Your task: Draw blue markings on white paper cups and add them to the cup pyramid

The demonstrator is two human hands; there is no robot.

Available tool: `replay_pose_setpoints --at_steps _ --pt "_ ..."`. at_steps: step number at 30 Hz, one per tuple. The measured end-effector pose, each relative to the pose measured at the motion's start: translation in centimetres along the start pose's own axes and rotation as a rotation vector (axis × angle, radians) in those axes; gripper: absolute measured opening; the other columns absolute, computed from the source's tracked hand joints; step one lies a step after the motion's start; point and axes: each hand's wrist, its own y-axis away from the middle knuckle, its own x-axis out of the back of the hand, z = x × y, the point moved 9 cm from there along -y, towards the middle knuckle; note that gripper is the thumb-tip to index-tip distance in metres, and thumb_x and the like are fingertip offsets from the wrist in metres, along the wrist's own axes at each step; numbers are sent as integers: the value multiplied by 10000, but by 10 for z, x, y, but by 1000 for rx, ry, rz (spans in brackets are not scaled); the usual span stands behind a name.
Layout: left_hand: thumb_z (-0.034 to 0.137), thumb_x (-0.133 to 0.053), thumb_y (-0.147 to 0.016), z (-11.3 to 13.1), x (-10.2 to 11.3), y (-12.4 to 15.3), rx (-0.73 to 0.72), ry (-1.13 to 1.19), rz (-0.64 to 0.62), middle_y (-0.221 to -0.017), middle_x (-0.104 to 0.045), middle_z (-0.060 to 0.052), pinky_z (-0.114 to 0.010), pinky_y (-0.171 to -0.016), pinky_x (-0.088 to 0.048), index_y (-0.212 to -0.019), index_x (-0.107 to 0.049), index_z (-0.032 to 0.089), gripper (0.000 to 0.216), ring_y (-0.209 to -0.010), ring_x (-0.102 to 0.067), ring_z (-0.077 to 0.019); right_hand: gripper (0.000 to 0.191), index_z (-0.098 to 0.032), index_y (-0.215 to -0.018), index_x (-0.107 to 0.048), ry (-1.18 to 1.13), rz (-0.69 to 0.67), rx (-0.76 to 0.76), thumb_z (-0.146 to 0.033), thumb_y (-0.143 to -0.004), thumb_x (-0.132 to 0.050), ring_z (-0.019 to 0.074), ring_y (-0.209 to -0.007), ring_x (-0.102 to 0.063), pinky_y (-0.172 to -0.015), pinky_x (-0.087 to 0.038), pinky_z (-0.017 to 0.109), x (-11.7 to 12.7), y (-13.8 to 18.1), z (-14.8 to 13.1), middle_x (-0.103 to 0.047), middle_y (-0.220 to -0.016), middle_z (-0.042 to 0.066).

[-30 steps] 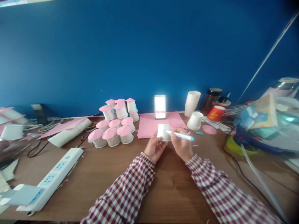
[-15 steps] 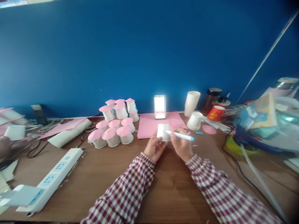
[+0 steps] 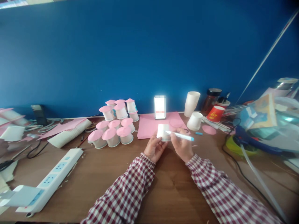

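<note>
Left hand (image 3: 154, 148) grips paper cup (image 3: 162, 130), seemingly steadying it for marker (image 3: 183, 136) pinched in right hand (image 3: 183, 147); blue cap (image 3: 199, 133) right of cup.

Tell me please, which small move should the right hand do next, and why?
Probably the right hand should draw a short stroke on the cup. It holds the pen with the tip at the cup's side, though I cannot tell if they touch. The left hand supports the cup, and a blue cap lies apart on the table.
</note>
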Motion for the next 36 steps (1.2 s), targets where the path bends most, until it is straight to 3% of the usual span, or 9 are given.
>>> replay_pose_setpoints --at_steps 36 --pt "137 -574 -771 4 2 0 -30 13 23 -1082 -621 -40 -252 -811 -481 -1221 -482 250 473 -889 -603 -117 101 -182 -838 -530 6 18 -2 -283 -838 -522 147 -631 -598 -593 -495 261 1 0 1 -613 -722 23"
